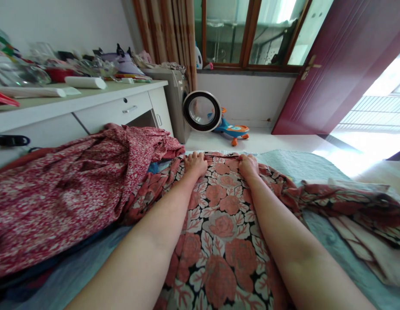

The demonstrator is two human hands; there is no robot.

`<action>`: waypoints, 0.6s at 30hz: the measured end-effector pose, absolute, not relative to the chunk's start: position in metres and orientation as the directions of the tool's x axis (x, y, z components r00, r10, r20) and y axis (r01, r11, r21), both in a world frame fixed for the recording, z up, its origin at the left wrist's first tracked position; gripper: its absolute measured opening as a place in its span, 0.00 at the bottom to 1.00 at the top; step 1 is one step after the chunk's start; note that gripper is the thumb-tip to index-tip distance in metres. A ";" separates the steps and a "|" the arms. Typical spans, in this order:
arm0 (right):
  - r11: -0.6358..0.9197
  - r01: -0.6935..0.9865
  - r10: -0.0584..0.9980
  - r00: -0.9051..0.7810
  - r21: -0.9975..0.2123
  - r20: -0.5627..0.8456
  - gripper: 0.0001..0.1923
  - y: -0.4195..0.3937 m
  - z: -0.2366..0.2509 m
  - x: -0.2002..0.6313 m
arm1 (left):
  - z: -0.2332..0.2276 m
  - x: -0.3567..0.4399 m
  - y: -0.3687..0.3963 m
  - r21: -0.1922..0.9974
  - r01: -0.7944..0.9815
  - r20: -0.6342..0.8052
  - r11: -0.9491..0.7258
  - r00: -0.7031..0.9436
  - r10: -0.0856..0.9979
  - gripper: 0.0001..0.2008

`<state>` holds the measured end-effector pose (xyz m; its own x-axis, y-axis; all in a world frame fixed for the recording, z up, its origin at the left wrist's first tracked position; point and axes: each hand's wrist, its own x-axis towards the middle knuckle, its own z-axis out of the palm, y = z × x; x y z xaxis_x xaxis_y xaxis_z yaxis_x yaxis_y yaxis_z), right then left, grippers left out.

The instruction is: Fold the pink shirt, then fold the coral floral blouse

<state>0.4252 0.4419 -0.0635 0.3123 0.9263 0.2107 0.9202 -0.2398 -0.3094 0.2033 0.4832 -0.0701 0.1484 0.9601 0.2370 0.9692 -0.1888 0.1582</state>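
A rose-patterned garment (221,224) in pink, black and white lies spread along the bed in front of me. My left hand (195,163) rests on its far edge, fingers curled over the hem. My right hand (248,164) grips the same far edge a little to the right. Both forearms stretch out over the cloth. To the left lies a crumpled red garment with small white flowers (73,189).
A pale green bedspread (290,161) covers the bed. A white desk (90,107) crowded with clutter stands at left. Beyond the bed are a washing machine (187,107) with its round door open, a blue toy car (234,129), a window and a dark red door (342,64).
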 end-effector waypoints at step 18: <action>-0.120 0.960 0.993 0.113 -0.253 -0.042 0.21 0.401 -0.025 0.418 | -0.043 0.162 0.404 0.051 0.860 0.102 -0.508 0.502 0.859 0.25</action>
<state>0.4180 0.4014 -0.0248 0.1128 0.9928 -0.0416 0.9599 -0.1196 -0.2534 0.1619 0.4041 -0.0427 0.5019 0.8589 0.1016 0.8596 -0.5084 0.0515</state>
